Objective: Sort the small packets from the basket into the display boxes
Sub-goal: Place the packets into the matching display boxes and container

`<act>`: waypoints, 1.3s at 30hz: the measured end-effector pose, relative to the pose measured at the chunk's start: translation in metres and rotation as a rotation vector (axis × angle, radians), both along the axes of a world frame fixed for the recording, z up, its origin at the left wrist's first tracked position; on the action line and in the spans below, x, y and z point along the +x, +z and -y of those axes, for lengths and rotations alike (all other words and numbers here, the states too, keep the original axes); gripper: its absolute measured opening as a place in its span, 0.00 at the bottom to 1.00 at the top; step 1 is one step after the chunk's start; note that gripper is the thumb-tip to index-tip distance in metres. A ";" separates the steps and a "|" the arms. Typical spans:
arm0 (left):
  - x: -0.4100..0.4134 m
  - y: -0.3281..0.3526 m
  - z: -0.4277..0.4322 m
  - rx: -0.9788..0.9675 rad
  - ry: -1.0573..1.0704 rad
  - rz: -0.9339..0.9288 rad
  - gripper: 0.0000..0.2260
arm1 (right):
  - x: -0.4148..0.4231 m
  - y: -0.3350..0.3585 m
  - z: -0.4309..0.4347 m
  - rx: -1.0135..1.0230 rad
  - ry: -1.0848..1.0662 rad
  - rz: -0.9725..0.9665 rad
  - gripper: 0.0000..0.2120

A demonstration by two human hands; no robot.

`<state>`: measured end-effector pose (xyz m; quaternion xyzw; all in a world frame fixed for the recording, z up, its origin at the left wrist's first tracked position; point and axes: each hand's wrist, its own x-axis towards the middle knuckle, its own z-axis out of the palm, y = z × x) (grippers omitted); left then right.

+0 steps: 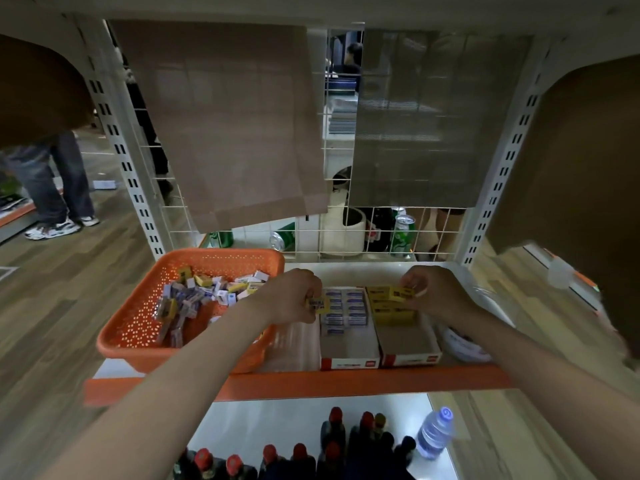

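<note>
An orange perforated basket (138,320) sits on the shelf at the left, holding several small yellow, white and purple packets (204,289). Two open display boxes stand to its right: the left box (348,344) holds rows of white-blue packets, the right box (408,341) holds yellow packets at its far end. My left hand (294,296) pinches a yellow packet (319,304) between the basket and the left box. My right hand (433,292) pinches another yellow packet (401,293) over the yellow stack in the right box.
The shelf has an orange front edge (311,382) and a wire grid back (346,233) with green cans behind it. Dark bottles with red caps (332,445) and a water bottle (434,434) stand on the lower shelf. A person's legs (55,188) stand at far left.
</note>
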<state>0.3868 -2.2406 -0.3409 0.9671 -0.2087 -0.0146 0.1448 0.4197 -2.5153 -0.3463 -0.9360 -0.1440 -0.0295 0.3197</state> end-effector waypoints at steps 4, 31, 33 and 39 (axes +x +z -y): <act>0.004 -0.005 0.003 0.009 -0.003 0.001 0.11 | 0.002 -0.005 0.009 -0.014 -0.003 0.013 0.11; 0.013 -0.021 0.007 0.019 -0.020 -0.020 0.09 | 0.000 -0.082 -0.017 -0.276 0.000 0.026 0.09; 0.012 -0.021 0.007 0.021 -0.023 -0.015 0.10 | -0.002 -0.086 -0.016 -0.271 -0.007 0.041 0.07; 0.008 -0.020 0.008 0.012 -0.028 -0.004 0.10 | 0.000 -0.095 -0.020 -0.255 -0.022 0.094 0.06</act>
